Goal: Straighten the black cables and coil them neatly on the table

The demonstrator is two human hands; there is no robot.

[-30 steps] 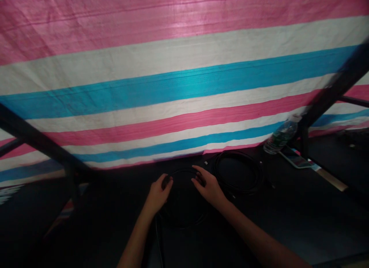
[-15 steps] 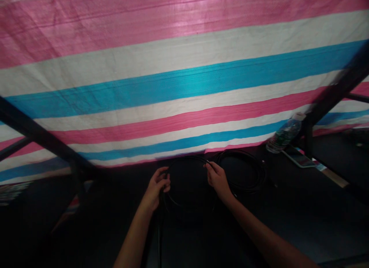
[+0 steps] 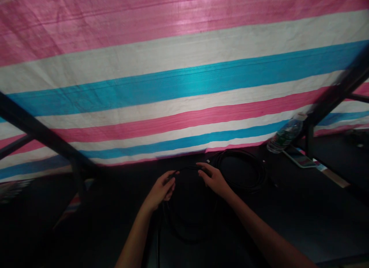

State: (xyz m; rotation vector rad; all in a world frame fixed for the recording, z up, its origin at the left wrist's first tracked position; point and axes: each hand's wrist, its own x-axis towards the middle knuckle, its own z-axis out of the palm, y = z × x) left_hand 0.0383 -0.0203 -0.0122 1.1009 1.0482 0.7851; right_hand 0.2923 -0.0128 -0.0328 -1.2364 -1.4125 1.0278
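Note:
A thin black cable [image 3: 188, 168] arches between my two hands above the dark tabletop, and its loop hangs down below them. My left hand [image 3: 163, 188] is closed on the cable at the loop's left side. At the upper right of the loop, my right hand [image 3: 211, 176] has its thumb and fingers apart, with the cable's top running at its fingertips. Just right of my right hand lies a coil of black cable [image 3: 261, 176] with a small light-coloured plug at its upper left.
A striped pink, white and blue sheet [image 3: 184, 83] hangs behind the black table [image 3: 288, 214]. At the right are a clear plastic bottle [image 3: 286, 135], tilted, and a phone [image 3: 300, 158]. Dark slanted frame bars [image 3: 40, 131] stand at both sides.
My right hand has moved slightly left and its fingers have opened from their pinch. My left hand has shifted a little right. The loop between them looks narrower at the top.

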